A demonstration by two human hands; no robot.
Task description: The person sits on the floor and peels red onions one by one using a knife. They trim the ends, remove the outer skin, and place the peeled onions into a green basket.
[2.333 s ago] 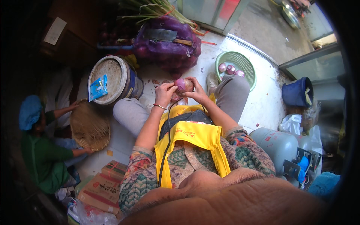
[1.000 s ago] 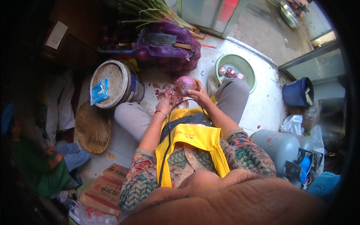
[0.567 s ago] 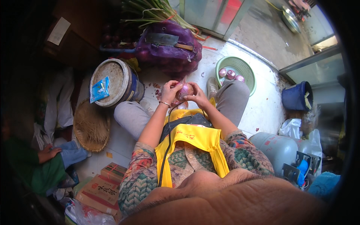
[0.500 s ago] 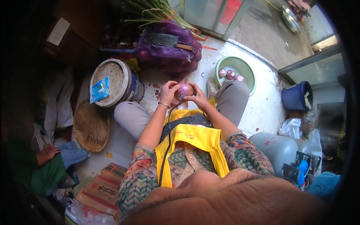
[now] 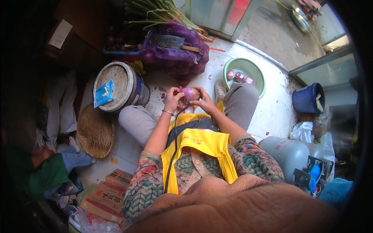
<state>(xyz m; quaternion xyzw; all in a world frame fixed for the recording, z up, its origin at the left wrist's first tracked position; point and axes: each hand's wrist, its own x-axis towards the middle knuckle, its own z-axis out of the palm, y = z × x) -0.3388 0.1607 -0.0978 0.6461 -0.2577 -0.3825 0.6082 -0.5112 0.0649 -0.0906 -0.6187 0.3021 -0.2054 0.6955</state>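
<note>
A red onion [image 5: 189, 93] is held between my hands above the floor, in front of my lap. My right hand [image 5: 204, 101] grips its right side, with thumb and fingers around it. At its left side my left hand [image 5: 172, 99] is closed in a pinch at the onion's skin; whether a loose piece is between the fingertips is too small to tell. Beneath the hands, partly hidden, lie more pale onions and skins. A green colander [image 5: 259, 73] with several peeled onions [image 5: 239, 76] stands beyond my right knee.
A purple mesh sack [image 5: 171, 60] of onions carries a cleaver [image 5: 168, 40] and green stalks [image 5: 167, 13]. Left are a lidded bucket [image 5: 116, 75] and a woven basket [image 5: 95, 134]; right, a blue bucket [image 5: 303, 100] and a gas cylinder [image 5: 283, 153]. Another person's leg [image 5: 75, 159] is at lower left.
My left fingers have drawn slightly left and down off the onion's top, so more purple surface shows. The person at lower left has shifted their arm and legs.
</note>
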